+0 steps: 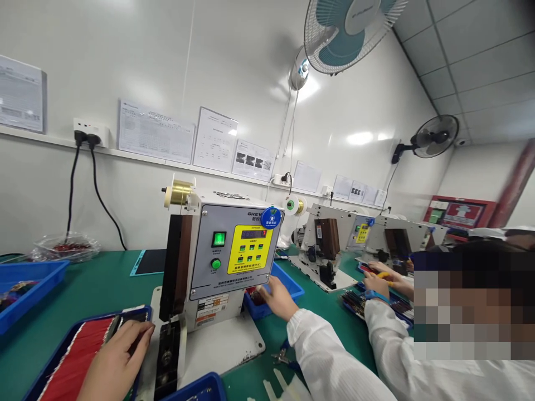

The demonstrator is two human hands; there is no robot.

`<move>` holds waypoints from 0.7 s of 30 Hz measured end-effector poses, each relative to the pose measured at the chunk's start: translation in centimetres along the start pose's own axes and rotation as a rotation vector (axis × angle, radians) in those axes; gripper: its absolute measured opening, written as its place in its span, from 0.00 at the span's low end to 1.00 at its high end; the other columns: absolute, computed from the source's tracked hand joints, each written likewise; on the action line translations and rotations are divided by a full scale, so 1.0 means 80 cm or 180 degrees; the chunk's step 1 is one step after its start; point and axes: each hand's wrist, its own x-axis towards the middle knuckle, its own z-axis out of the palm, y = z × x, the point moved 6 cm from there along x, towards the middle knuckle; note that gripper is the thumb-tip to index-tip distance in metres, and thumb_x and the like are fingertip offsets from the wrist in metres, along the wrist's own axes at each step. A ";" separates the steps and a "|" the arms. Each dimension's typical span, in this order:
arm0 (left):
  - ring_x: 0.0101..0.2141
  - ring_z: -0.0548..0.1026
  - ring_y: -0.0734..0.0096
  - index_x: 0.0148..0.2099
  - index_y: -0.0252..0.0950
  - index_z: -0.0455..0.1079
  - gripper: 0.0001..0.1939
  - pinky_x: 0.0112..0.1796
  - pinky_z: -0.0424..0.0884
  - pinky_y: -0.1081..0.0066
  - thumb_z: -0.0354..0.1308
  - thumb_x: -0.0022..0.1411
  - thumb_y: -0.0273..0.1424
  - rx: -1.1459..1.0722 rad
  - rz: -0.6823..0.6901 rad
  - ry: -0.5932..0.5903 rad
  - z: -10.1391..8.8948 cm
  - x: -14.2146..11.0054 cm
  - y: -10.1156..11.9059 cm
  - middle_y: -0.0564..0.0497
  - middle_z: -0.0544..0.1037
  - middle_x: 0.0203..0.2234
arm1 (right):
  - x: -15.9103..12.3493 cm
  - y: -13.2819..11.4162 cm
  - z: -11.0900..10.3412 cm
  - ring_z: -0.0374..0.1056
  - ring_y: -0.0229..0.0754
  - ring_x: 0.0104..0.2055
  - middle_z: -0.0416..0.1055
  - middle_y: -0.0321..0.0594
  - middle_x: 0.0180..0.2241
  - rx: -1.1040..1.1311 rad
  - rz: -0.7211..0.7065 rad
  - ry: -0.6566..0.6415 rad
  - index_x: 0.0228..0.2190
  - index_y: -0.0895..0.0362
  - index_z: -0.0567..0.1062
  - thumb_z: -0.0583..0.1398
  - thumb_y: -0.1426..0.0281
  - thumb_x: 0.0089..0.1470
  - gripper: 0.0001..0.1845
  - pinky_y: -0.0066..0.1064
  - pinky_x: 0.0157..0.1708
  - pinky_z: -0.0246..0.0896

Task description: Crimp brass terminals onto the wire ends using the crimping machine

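Observation:
My left hand (119, 356) is over the right part of a dark blue tray (146, 313), beside the machine's black lower block (168, 356). Its thumb and fingers are pressed together; whatever is between them cannot be made out. Rows of red wires (81, 351) with pale ends lie in that tray. On the far side of the grey and white crimping machine (234, 245), my right hand (281, 299) reaches to a blue bin (295, 288) with dark red pieces (256, 296). Its fingers are bent together at the bin, and what they hold is unclear.
Blue-handled cutters (283, 355) lie near my right sleeve. A blue tray (200, 387) stands at the front, another blue bin (33, 284) at the left. A wire spool (180, 193) sits on the machine. A co-worker's hands (382, 281) work at the right near another machine (328, 245).

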 end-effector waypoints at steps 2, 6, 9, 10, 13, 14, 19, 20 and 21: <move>0.36 0.78 0.68 0.38 0.41 0.74 0.18 0.32 0.73 0.77 0.49 0.62 0.46 -0.0027 0.0005 0.0013 0.000 -0.001 0.000 0.51 0.78 0.37 | -0.004 0.021 -0.011 0.67 0.50 0.51 0.72 0.51 0.46 -0.0016 0.0233 0.0054 0.47 0.60 0.73 0.44 0.65 0.65 0.21 0.39 0.49 0.60; 0.36 0.78 0.68 0.38 0.41 0.74 0.18 0.33 0.73 0.77 0.49 0.62 0.46 -0.0061 0.0031 0.0027 -0.001 -0.001 0.000 0.51 0.78 0.37 | -0.016 0.037 -0.013 0.68 0.50 0.52 0.71 0.52 0.49 -0.0056 0.0445 -0.0042 0.50 0.62 0.71 0.45 0.67 0.65 0.22 0.38 0.49 0.61; 0.35 0.78 0.69 0.39 0.42 0.74 0.18 0.31 0.73 0.78 0.49 0.62 0.47 -0.0067 0.0010 0.0005 -0.001 -0.002 0.000 0.52 0.78 0.37 | -0.027 0.021 0.001 0.64 0.50 0.57 0.68 0.51 0.55 -0.0080 0.0336 -0.0238 0.55 0.60 0.68 0.48 0.62 0.64 0.24 0.39 0.53 0.59; 0.35 0.78 0.69 0.38 0.41 0.74 0.18 0.31 0.73 0.78 0.49 0.62 0.47 -0.0067 0.0003 0.0005 -0.002 -0.002 0.001 0.51 0.78 0.37 | -0.030 0.014 0.007 0.61 0.51 0.59 0.67 0.50 0.56 -0.0098 0.0291 -0.0300 0.57 0.60 0.67 0.51 0.60 0.62 0.25 0.40 0.56 0.57; 0.34 0.78 0.68 0.39 0.41 0.75 0.18 0.30 0.73 0.77 0.50 0.62 0.46 -0.0036 0.0005 0.0009 -0.002 -0.001 0.001 0.51 0.78 0.37 | -0.036 -0.001 0.018 0.55 0.55 0.63 0.63 0.52 0.59 -0.0178 0.0262 -0.0380 0.59 0.60 0.65 0.57 0.58 0.58 0.31 0.44 0.61 0.50; 0.35 0.78 0.68 0.39 0.41 0.75 0.17 0.31 0.74 0.77 0.50 0.62 0.46 -0.0022 0.0008 0.0009 -0.002 -0.001 0.001 0.51 0.78 0.38 | -0.038 -0.005 0.019 0.54 0.55 0.64 0.61 0.53 0.60 -0.0207 0.0292 -0.0358 0.59 0.61 0.64 0.57 0.59 0.58 0.32 0.45 0.61 0.49; 0.36 0.78 0.67 0.38 0.41 0.75 0.18 0.33 0.74 0.76 0.50 0.61 0.46 -0.0052 0.0047 0.0004 0.000 0.001 0.001 0.50 0.79 0.37 | -0.055 -0.046 0.010 0.53 0.58 0.64 0.59 0.56 0.61 -0.0342 0.0307 -0.0165 0.55 0.62 0.68 0.57 0.65 0.56 0.27 0.47 0.61 0.48; 0.36 0.78 0.66 0.37 0.41 0.75 0.18 0.33 0.74 0.76 0.50 0.61 0.47 -0.0058 0.0052 0.0001 0.001 0.001 0.002 0.50 0.79 0.37 | -0.062 -0.067 0.012 0.57 0.57 0.61 0.63 0.54 0.59 -0.0389 0.0055 -0.0238 0.51 0.60 0.73 0.58 0.66 0.55 0.23 0.46 0.60 0.51; 0.36 0.78 0.66 0.37 0.41 0.75 0.19 0.33 0.74 0.75 0.50 0.61 0.47 -0.0051 0.0039 -0.0010 0.001 0.001 0.001 0.50 0.79 0.36 | -0.071 -0.092 0.019 0.62 0.55 0.57 0.67 0.51 0.55 -0.0393 -0.0316 -0.0422 0.47 0.58 0.75 0.59 0.66 0.54 0.19 0.44 0.57 0.55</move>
